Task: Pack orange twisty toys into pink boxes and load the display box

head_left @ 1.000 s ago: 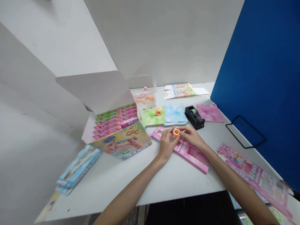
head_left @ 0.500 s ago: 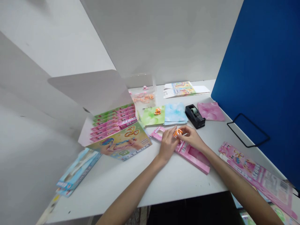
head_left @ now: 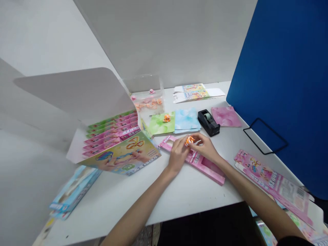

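Observation:
A small orange-and-white striped coiled toy (head_left: 189, 140) is pinched between the fingers of my two hands. My left hand (head_left: 176, 155) closes on its near left side, while my right hand (head_left: 205, 147) grips it from the right with thumb and fingertips. Beneath both hands lies a flat pink window box (head_left: 210, 169), slanting across the table, its middle partly hidden by them. Just beyond, a similar orange toy (head_left: 167, 118) sits on a green printed card (head_left: 156, 124). Beside that card is a stack of blue cards (head_left: 188, 120).
A display box (head_left: 128, 153) at left holds several pink and green boxes. Behind it stands a clear bag (head_left: 150, 104) of orange pieces. A black tape dispenser (head_left: 208, 123), pink cards (head_left: 225, 117), flat cartons (head_left: 196, 92), pink cartons (head_left: 274, 184) and blue boxes (head_left: 75, 191) lie around.
The whole view has shifted, so the table's contents sit a little farther left. Both hands stay on the striped toy, which appears slightly turned between the fingers.

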Demonstrator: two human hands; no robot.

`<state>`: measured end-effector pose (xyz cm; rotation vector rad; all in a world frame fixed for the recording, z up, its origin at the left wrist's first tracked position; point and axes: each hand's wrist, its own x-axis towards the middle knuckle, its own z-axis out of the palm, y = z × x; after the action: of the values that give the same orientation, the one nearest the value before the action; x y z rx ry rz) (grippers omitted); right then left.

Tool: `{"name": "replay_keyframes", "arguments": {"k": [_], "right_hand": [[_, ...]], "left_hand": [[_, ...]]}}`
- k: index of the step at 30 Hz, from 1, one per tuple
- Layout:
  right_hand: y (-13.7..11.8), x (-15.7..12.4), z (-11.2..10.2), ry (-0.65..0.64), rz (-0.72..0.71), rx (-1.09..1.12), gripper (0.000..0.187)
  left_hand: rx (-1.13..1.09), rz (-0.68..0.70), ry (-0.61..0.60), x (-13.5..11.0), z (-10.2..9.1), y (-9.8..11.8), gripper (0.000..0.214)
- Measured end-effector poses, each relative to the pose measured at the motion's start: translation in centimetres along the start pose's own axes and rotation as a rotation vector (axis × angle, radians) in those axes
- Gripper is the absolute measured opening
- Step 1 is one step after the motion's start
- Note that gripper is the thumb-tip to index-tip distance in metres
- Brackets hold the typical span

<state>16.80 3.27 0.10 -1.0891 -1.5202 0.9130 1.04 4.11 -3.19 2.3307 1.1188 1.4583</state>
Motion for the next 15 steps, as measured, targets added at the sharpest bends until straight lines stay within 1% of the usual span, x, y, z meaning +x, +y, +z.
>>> {"name": "replay_keyframes", "arguments": {"k": [6, 10, 15], "right_hand": [[-0.04, 0.05, -0.13, 0.035, -0.015, -0.021, 0.024], [-0.16, 0.1, -0.21, 0.033, -0.005, 0.006, 0.025], [-0.37, 0.22, -0.43, 0.05, 0.035, 0.066, 0.024]], "left_hand": [[0.009, 0.018, 0.0, 0.13, -0.26, -0.07, 0.046], [0.023, 0.028, -0.014, 0.24, -0.53, 0.07, 0.048], [0.005, 0.057, 0.008, 0.23, -0.49, -0.11, 0.051]]}}
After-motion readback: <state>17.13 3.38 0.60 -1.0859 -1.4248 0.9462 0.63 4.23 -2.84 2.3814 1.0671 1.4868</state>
